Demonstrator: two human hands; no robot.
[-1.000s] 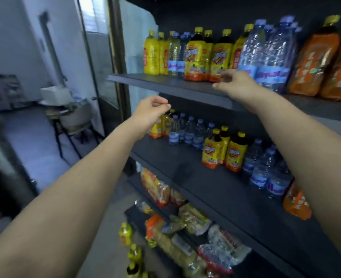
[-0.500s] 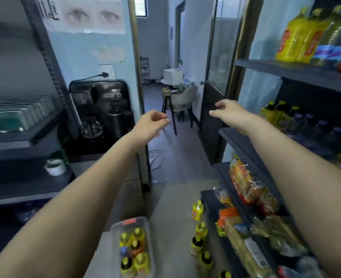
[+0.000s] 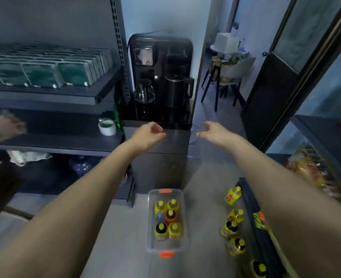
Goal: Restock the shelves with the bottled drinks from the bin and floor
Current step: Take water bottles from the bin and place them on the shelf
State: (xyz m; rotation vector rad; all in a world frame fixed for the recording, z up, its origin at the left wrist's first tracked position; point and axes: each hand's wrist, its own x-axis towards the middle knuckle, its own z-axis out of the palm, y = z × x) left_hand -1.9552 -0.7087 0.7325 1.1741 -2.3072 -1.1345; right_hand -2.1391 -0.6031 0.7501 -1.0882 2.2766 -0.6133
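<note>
Six bottled drinks (image 3: 170,216) are seen upright in a clear bin (image 3: 150,223) with orange latches, packed toward its far end, so that the near part of its bottom is left bare; the bin is set on the grey floor (image 3: 204,199), its far end near the foot of a dark dispenser cabinet (image 3: 161,167); five floor bottles (image 3: 236,214) are lined up to the right, close along the front edge of the lowest shelf (image 3: 253,215) of the right-hand rack; a bare strip of floor is left between bin and row, and it runs on toward the doorway (image 3: 215,113) beyond; both hands are held out above the floor, well apart from bin and bottles; the left hand (image 3: 150,133) is seen with fingers loosely curled and nothing in it; the right hand (image 3: 211,131) is seen relaxed, fingers slightly bent, likewise holding nothing; a glass jug (image 3: 144,93) and a black kettle (image 3: 177,91) are housed in the cabinet's upper recess; at the left a dark shelving unit (image 3: 51,97) is stacked with green packs (image 3: 45,72) up to its front edge, and a white tape roll (image 3: 107,127) is placed at the corner of the shelf below; the unit's post foot stands near the bin's far left corner; snack packets (image 3: 306,169) are piled on the right-hand rack; a chair (image 3: 225,77) is seen through the doorway, beside a dark door (image 3: 266,101)
</note>
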